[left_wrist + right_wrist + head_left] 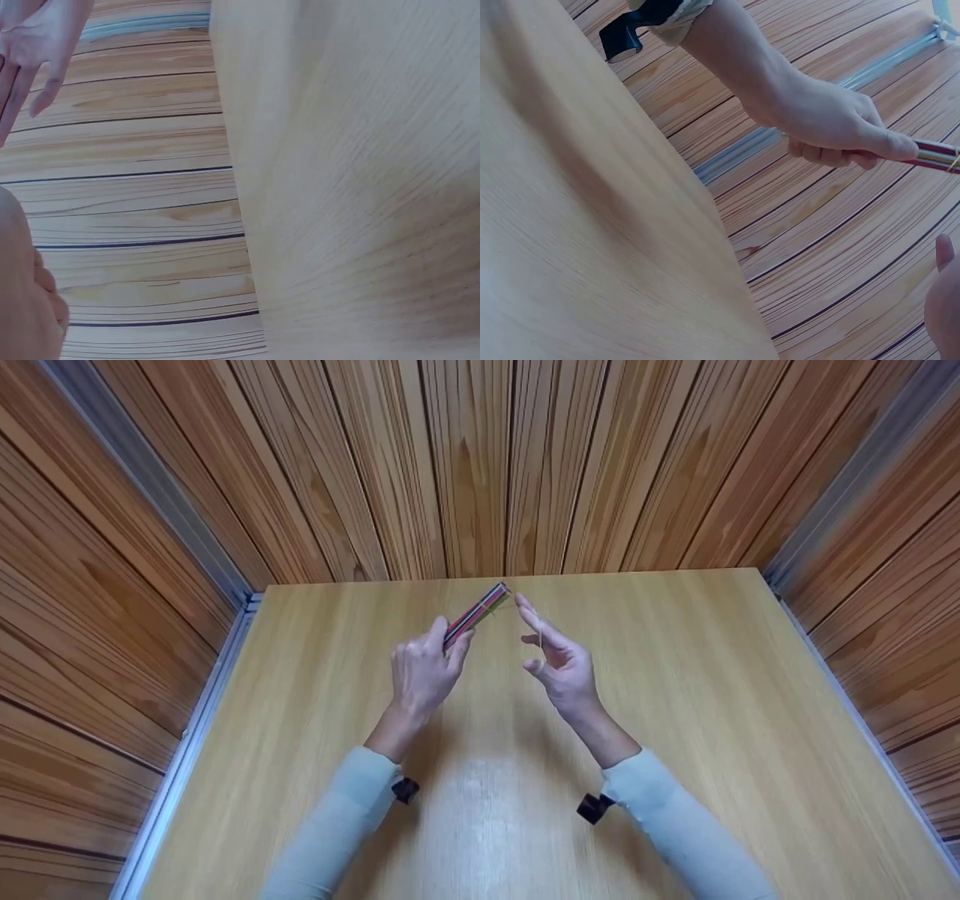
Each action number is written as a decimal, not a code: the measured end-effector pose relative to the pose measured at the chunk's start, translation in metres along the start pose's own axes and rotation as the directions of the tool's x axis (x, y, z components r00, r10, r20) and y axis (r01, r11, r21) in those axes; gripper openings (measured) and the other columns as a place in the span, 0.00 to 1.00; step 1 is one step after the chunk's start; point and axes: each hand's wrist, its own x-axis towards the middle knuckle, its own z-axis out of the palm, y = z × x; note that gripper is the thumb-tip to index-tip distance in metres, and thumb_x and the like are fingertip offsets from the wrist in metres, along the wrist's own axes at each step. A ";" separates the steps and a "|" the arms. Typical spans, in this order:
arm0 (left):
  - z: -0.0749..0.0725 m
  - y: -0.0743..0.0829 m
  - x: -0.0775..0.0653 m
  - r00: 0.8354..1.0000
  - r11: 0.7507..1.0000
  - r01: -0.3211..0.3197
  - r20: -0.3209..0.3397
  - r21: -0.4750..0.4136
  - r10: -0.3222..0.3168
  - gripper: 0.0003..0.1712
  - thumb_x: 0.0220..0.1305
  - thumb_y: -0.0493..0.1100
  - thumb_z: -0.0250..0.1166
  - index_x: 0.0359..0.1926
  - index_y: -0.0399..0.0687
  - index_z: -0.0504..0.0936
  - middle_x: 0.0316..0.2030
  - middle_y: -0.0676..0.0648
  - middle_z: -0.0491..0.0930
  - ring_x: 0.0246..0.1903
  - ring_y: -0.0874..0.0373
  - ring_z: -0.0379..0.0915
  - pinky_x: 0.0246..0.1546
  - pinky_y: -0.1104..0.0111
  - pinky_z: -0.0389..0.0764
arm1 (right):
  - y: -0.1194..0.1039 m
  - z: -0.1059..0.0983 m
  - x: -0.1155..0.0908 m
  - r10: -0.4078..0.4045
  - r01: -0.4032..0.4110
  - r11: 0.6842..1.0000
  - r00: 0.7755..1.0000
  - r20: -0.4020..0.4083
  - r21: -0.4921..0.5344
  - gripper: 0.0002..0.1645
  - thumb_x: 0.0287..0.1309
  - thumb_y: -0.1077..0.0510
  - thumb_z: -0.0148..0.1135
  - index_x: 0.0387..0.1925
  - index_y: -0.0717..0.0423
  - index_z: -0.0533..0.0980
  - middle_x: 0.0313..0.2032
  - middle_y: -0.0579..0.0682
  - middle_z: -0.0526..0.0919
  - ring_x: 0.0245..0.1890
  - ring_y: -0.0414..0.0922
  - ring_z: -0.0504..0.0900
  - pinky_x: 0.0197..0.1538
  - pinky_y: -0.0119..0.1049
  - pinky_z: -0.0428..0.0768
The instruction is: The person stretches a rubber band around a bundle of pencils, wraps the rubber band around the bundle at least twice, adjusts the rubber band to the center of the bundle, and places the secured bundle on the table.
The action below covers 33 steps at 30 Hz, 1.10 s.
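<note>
My left hand (426,671) grips the lower end of a bundle of pencils (474,617), with the thumb along its side. The bundle slants up and to the right, clear above the table; its sticks show red, dark and greenish stripes. A thin yellowish rubber band (954,160) goes round it near the free end. Just right of that end is my right hand (568,666), apart from the pencils, fingers extended and thumb held away. A thin pale strand (541,637) shows against its fingers. In the left wrist view, the bundle is out of sight.
Beneath both hands lies a light wooden table (720,682). Wood-plank walls (472,472) rise at its back and sides, with metal rails (180,750) along the side edges. A small black wrist camera (594,808) hangs below each sleeve cuff.
</note>
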 end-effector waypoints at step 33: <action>-0.028 -0.012 0.013 0.843 0.821 -0.507 0.351 0.263 0.408 0.23 0.78 0.64 0.71 0.44 0.49 0.80 0.18 0.50 0.75 0.18 0.61 0.50 0.23 0.73 0.49 | -0.008 -0.022 0.013 0.090 -0.062 0.982 0.985 0.150 -0.180 0.38 0.64 0.50 0.82 0.65 0.71 0.81 0.63 0.49 0.92 0.65 0.35 0.88 0.69 0.34 0.82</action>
